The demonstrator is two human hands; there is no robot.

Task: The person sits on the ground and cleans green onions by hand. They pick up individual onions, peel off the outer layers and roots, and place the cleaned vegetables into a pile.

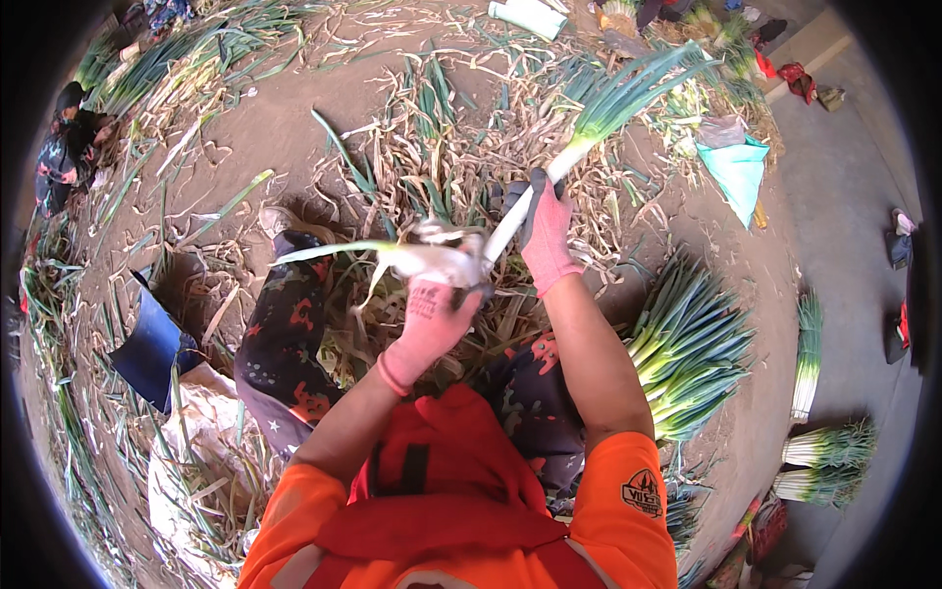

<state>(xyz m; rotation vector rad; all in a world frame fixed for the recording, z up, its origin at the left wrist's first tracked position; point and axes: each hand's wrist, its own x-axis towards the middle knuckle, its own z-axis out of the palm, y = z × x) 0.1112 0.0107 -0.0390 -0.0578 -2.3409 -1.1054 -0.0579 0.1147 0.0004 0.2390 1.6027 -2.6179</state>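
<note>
My right hand (547, 232), in a pink glove with dark fingers, is closed around the white shaft of a large green onion (581, 151). The onion slants up to the right, its green leaves fanned at the far end. At its lower white end is my left hand (434, 316), also gloved. A pale outer leaf sheath (430, 263) lies in the left hand's fingers, with a long yellow-green strip trailing left. Motion blurs those fingertips and the root end. Dry peeled leaves (441, 180) litter the ground between and beyond my legs.
A thick pile of green onions (688, 353) lies right of my right leg. Tied bundles (828, 445) rest on the concrete at far right. To the left are a dark blue curved sheet (156, 346) and a whitish sack (195, 449). Another person (66, 151) sits at upper left.
</note>
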